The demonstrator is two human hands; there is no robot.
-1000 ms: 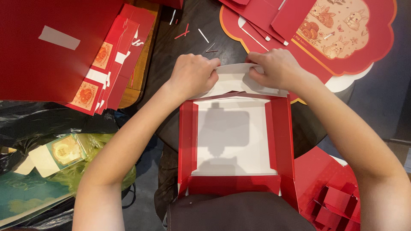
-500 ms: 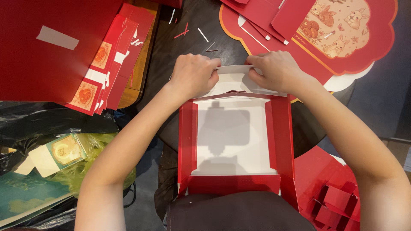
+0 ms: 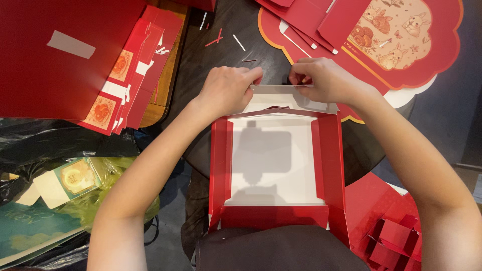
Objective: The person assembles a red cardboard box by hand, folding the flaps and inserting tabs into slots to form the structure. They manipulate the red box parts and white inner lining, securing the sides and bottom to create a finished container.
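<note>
Box tray (image 3: 273, 165): card, matt red outside, plain white inside, smooth. Far flap (image 3: 281, 93) white card, pinched by left hand (image 3: 228, 90) & right hand (image 3: 321, 80). Flat sheets (image 3: 55, 55): red card w/ slight sheen. Worktop (image 3: 221, 60): dark, glossy. Bag (image 3: 95, 200): thin crinkly green plastic.

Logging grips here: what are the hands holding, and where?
Both the left hand and right hand pinch the far flap of the red box.

Box-folding workspace: stacked flat red cartons (image 3: 135, 75)
</note>
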